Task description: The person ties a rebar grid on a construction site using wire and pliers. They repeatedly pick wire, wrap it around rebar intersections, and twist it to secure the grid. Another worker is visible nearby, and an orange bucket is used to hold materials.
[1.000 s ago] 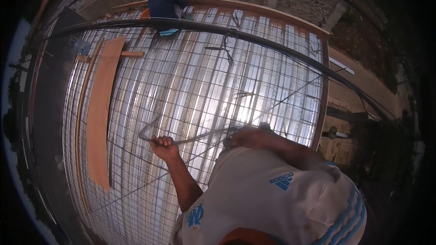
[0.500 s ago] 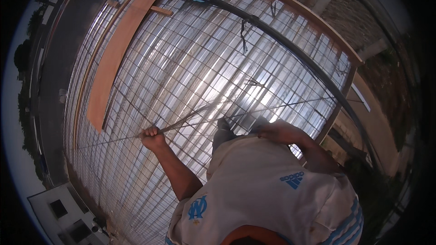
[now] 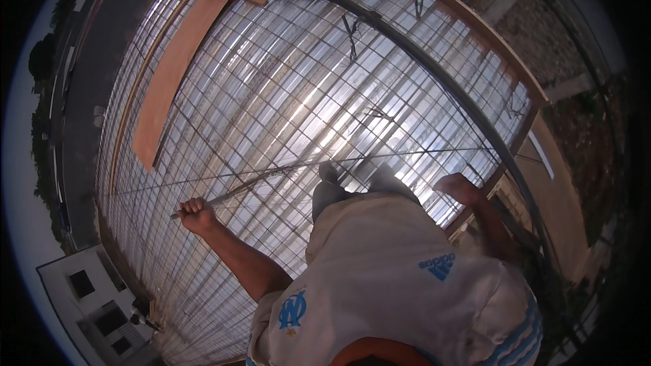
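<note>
Wires (image 3: 241,191) clear of plank edge (image 3: 172,81)

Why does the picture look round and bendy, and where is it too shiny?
In the head view, the fisheye lens bends edges, like the long plank, and leaves dark corners; also in the head view, glare whitens the metal sheets near the middle, and the wire bundle in the left hand looks blurry.

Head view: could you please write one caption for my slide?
The left hand grips a bundle of thin wires over a metal grid, the right hand held apart.
</note>
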A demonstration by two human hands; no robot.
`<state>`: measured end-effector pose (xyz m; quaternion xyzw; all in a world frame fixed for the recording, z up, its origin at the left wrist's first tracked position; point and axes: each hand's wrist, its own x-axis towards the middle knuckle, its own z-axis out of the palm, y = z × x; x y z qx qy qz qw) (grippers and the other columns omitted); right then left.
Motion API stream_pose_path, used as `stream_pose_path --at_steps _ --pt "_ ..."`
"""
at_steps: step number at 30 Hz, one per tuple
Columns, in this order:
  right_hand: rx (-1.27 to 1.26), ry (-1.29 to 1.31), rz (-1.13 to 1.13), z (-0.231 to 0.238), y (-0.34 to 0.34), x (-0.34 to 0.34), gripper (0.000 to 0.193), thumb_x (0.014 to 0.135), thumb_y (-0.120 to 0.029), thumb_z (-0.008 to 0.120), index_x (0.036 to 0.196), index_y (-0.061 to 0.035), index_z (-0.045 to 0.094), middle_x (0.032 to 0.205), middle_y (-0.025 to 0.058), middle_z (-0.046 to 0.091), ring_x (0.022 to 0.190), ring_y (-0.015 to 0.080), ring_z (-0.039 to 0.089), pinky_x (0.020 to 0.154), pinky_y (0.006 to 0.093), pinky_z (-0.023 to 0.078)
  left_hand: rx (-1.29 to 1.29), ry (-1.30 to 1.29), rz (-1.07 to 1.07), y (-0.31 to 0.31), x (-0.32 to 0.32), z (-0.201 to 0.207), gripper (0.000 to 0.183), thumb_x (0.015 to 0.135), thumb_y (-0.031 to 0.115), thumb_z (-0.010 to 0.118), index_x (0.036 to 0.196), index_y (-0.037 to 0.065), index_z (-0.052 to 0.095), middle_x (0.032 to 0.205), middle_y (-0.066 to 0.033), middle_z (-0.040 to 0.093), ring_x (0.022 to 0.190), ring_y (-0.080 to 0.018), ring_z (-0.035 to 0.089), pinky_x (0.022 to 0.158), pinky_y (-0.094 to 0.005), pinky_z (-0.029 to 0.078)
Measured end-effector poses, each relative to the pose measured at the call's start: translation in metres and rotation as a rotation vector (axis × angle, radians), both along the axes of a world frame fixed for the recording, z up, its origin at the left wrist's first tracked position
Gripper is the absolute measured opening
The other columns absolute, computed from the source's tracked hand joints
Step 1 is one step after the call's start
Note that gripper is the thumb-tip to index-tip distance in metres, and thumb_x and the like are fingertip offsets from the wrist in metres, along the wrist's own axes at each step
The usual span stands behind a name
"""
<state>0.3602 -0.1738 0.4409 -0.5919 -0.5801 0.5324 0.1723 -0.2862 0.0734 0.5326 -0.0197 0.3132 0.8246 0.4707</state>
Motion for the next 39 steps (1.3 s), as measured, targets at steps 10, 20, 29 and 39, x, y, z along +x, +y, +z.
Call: stream_pose_path --at_steps 10,20,29,39 --pt "0.286 -0.162 -0.134 -0.064 -0.047 0.013 0.021 0.087 -0.018 0.053 0.091 -0.0026 0.067 0.089 0.0156 0.066 0.087 0.0301 0.063 0.079 0.0383 0.049 0.062 0.066 -0.141 0.007 0.066 0.025 0.037 0.101 0.037 0.03 0.082 0.01 0.046 0.059 0.0014 0.034 0.044 -0.0124 0.03 0.037 -0.0279 0.026" --pt "0.273 -1.231 0.008 -0.167 -0.259 0.157 0.022 0.088 -0.019 0.052 0.078 -0.0033 0.064 0.071 0.0144 0.062 0.064 0.0254 0.06 0.059 0.0383 0.048 0.396 0.237 -0.061 0.035 0.031 0.13 0.038 0.103 0.035 0.027 0.079 0.009 0.041 0.058 0.0013 0.031 0.043 -0.0106 0.024 0.037 -0.0255 0.025" --pt "-0.266 -0.523 -0.284 -0.17 -0.258 0.112 0.017 0.086 -0.019 0.056 0.083 -0.0038 0.063 0.064 0.0078 0.055 0.054 0.0183 0.052 0.049 0.033 0.042 0.054 0.751 -0.053 0.001 0.024 0.165 0.022 0.1 0.031 0.043 0.095 0.01 0.047 0.065 0.0011 0.039 0.05 -0.0092 0.033 0.043 -0.024 0.028" --pt "-0.487 0.344 -0.423 -0.104 -0.088 -0.022 0.019 0.083 -0.021 0.061 0.093 -0.0045 0.062 0.056 0.0 0.045 0.043 0.0097 0.04 0.037 0.0256 0.031 -0.641 0.835 -0.22 -0.109 -0.003 -0.011 0.031 0.097 0.035 0.044 0.102 0.006 0.052 0.053 0.0045 0.034 0.038 -0.0057 0.026 0.035 -0.024 0.019"
